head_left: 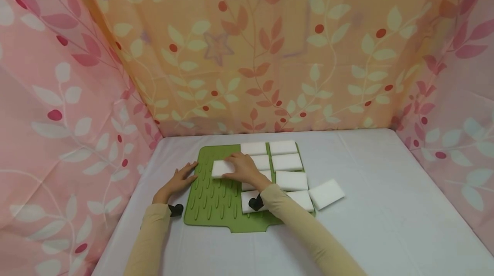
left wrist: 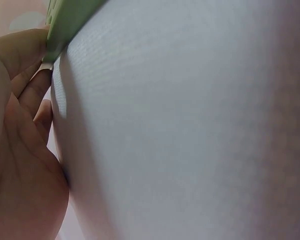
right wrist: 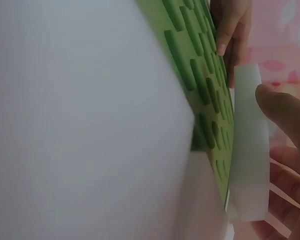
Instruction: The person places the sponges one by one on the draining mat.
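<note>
A green drying mat with raised oblong ridges lies on the table. My right hand holds a white sponge over the mat's left half; in the right wrist view the thumb is on one side of the sponge and the fingers on the other. The gap between sponge and mat is hard to judge. At the mat's left edge, my left hand rests with its fingers extended, touching the rim. Several more white sponges lie in two columns on the mat's right half, partly hidden by my right forearm.
One more white sponge lies angled beside the mat's right edge, against the block next to it. A white cloth covers the table. Patterned curtains stand at the back and both sides. Each wrist carries a black strap piece.
</note>
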`<action>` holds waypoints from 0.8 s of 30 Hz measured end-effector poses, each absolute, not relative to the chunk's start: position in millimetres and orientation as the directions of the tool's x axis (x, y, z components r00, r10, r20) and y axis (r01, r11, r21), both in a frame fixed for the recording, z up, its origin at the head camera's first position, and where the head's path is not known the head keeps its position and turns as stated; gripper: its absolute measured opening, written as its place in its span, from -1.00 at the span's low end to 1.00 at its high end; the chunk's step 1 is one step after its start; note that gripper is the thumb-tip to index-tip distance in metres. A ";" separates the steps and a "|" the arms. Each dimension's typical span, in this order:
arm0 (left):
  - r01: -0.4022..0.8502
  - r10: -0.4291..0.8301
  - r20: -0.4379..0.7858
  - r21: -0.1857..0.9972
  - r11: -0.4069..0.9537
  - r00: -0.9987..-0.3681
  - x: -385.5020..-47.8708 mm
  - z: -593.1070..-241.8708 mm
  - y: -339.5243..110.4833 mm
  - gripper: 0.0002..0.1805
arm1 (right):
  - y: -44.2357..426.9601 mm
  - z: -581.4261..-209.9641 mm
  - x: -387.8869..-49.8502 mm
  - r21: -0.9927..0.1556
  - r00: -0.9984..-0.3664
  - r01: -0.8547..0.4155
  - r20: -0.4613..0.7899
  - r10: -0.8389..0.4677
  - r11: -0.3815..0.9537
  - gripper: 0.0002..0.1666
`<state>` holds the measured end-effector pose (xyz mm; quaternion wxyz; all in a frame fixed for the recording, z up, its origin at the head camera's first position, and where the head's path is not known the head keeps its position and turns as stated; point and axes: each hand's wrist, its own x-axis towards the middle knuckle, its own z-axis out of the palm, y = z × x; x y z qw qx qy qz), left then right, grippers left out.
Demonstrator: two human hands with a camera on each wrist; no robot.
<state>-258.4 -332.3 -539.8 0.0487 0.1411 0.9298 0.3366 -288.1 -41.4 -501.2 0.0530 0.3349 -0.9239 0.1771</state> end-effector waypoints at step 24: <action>0.205 0.290 -0.030 0.639 0.741 -0.957 -259.1 -539.2 -333.6 -0.35 | -48.3 -498.8 -284.7 -0.286 -0.759 -0.649 0.183 -0.624 0.705 -0.27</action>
